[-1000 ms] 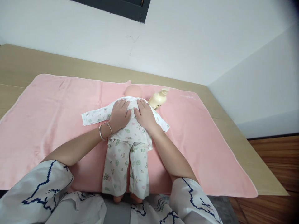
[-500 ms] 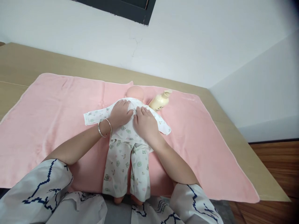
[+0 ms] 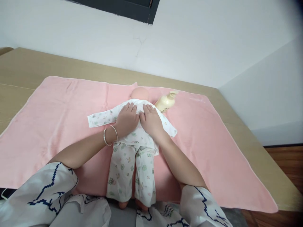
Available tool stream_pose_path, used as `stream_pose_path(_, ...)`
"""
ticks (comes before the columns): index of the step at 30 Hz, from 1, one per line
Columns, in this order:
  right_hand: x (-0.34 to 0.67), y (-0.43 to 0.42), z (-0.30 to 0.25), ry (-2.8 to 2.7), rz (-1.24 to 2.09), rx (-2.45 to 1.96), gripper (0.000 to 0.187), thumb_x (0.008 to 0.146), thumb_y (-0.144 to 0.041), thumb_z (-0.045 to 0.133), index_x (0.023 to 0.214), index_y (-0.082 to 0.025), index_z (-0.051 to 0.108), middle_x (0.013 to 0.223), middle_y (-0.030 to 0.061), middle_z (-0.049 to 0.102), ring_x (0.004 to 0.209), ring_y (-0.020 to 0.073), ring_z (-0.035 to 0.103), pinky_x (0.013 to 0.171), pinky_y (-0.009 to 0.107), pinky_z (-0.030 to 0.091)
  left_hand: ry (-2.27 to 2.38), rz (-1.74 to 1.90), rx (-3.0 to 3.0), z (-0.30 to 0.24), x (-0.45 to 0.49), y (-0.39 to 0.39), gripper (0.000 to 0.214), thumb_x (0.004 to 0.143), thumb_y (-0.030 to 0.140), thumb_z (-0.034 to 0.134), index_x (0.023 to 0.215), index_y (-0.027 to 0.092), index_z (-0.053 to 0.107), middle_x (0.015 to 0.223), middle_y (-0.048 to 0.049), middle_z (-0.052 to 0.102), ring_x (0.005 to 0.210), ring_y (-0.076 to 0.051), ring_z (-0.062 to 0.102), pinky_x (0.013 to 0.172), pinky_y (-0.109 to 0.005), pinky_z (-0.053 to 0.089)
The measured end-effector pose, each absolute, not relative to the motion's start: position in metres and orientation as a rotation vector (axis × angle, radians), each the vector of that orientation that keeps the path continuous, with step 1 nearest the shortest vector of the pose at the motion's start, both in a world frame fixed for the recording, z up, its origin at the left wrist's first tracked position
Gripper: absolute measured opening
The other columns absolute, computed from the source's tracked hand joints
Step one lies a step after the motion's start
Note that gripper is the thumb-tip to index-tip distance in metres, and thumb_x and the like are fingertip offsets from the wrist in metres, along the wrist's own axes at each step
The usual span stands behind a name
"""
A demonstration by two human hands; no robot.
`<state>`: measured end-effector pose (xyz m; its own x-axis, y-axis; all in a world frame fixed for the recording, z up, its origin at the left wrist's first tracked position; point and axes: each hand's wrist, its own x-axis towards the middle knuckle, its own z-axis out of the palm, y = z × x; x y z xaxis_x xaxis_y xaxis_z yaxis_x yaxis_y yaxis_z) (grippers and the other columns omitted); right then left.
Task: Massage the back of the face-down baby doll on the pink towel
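Note:
A baby doll (image 3: 132,151) in a white printed suit lies face down on a pink towel (image 3: 59,113), head away from me and feet over the near edge. My left hand (image 3: 126,118), with two bracelets at the wrist, lies flat on the doll's upper back, fingers stretched out. Beside it my right hand (image 3: 151,121) also rests flat on the back, fingers extended, thumbs almost touching. Both hands hold nothing. The doll's sleeves spread out to either side.
A cream pump bottle (image 3: 167,101) lies on the towel just right of the doll's head. The towel covers a wooden table (image 3: 28,66) set against a white wall. Wooden floor (image 3: 288,160) shows at the right.
Both hands have shifted slightly on the doll's back and now sit closer together; the view has drifted a little, so everything appears further right.

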<state>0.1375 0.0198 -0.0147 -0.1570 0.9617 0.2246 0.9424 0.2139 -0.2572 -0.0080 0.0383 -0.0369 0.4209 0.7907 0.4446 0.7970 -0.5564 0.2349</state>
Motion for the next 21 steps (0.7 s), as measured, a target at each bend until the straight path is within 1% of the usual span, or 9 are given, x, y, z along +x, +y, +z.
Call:
stream_pose_path(3,0.126,0.003,-0.011,-2.172,-0.032,-1.769,0.053,0.099,-0.026,0.031,0.139,0.003,0.051,0.143,0.0289,0.055,0.139,0.0382,0.048,0.118,0.055,0.034,-1.312,-0.745,-2.743,-0.036,-0.013,0.051,0.037,0.098,0.021,0.035,0.115,0.008,0.064,0.133,-0.0215,0.062,0.135,-0.034,0.052,0.117,-0.056,0.037)
stream_pose_path(4,0.124,0.000,-0.010,-2.171,-0.064,-1.762,0.052,0.099,-0.025,0.032,0.138,0.003,0.053,0.140,0.0288,0.057,0.137,0.0381,0.050,0.117,0.055,0.035,-1.315,-0.738,-2.745,-0.036,-0.014,0.051,0.037,0.097,0.021,0.035,0.116,0.008,0.064,0.133,-0.0215,0.062,0.134,-0.034,0.052,0.116,-0.056,0.037)
stream_pose_path(5,0.125,0.001,-0.010,-2.169,-0.076,-1.756,0.051,0.099,-0.025,0.033,0.137,0.002,0.055,0.139,0.0280,0.059,0.136,0.0377,0.052,0.117,0.055,0.036,-1.365,-0.749,-2.719,-0.035,-0.013,0.049,0.038,0.098,0.022,0.035,0.121,0.007,0.062,0.135,-0.0221,0.061,0.135,-0.035,0.052,0.116,-0.056,0.038)
stream_pose_path(8,0.139,0.015,-0.010,-2.165,0.056,-1.731,0.050,0.098,-0.026,0.035,0.136,-0.003,0.056,0.141,0.0231,0.059,0.137,0.0353,0.051,0.116,0.052,0.039,-1.552,-0.809,-2.600,-0.034,-0.006,0.034,0.045,0.099,0.024,0.037,0.136,0.003,0.052,0.142,-0.0259,0.055,0.139,-0.035,0.048,0.115,-0.055,0.040)
stream_pose_path(11,0.155,0.036,-0.012,-2.179,0.217,-1.677,0.051,0.099,-0.031,0.036,0.138,-0.005,0.055,0.147,0.0206,0.054,0.142,0.0337,0.045,0.119,0.049,0.038,-1.515,-0.776,-2.604,-0.033,0.000,0.018,0.044,0.098,0.022,0.040,0.135,0.002,0.053,0.143,-0.0270,0.054,0.140,-0.036,0.047,0.115,-0.053,0.041)
stream_pose_path(14,0.155,0.039,-0.016,-2.182,0.161,-1.704,0.054,0.100,-0.030,0.032,0.141,-0.001,0.050,0.149,0.0239,0.051,0.144,0.0356,0.042,0.120,0.055,0.033,-1.495,-0.780,-2.626,-0.032,0.000,0.018,0.044,0.097,0.022,0.042,0.134,0.002,0.055,0.143,-0.0263,0.054,0.140,-0.036,0.048,0.114,-0.052,0.042)
stream_pose_path(16,0.146,0.029,-0.017,-2.175,0.062,-1.747,0.054,0.100,-0.026,0.029,0.142,0.002,0.048,0.148,0.0268,0.051,0.143,0.0372,0.043,0.118,0.059,0.033,-1.544,-0.825,-2.643,-0.032,-0.003,0.026,0.044,0.096,0.024,0.042,0.134,0.004,0.055,0.144,-0.0243,0.055,0.140,-0.035,0.047,0.117,-0.053,0.039)
stream_pose_path(19,0.130,0.007,-0.015,-2.173,-0.063,-1.778,0.054,0.101,-0.025,0.029,0.139,0.004,0.051,0.141,0.0303,0.055,0.137,0.0392,0.050,0.116,0.058,0.036,-1.618,-0.878,-2.684,-0.036,-0.008,0.041,0.047,0.096,0.026,0.043,0.137,0.005,0.052,0.148,-0.0208,0.052,0.146,-0.037,0.038,0.121,-0.057,0.030)
stream_pose_path(21,0.124,-0.001,-0.013,-2.168,-0.105,-1.790,0.053,0.101,-0.025,0.029,0.137,0.005,0.053,0.137,0.0311,0.058,0.134,0.0395,0.053,0.116,0.056,0.037,-1.627,-0.916,-2.708,-0.040,-0.010,0.048,0.049,0.095,0.028,0.044,0.138,0.005,0.051,0.150,-0.0198,0.050,0.149,-0.039,0.032,0.122,-0.058,0.026)
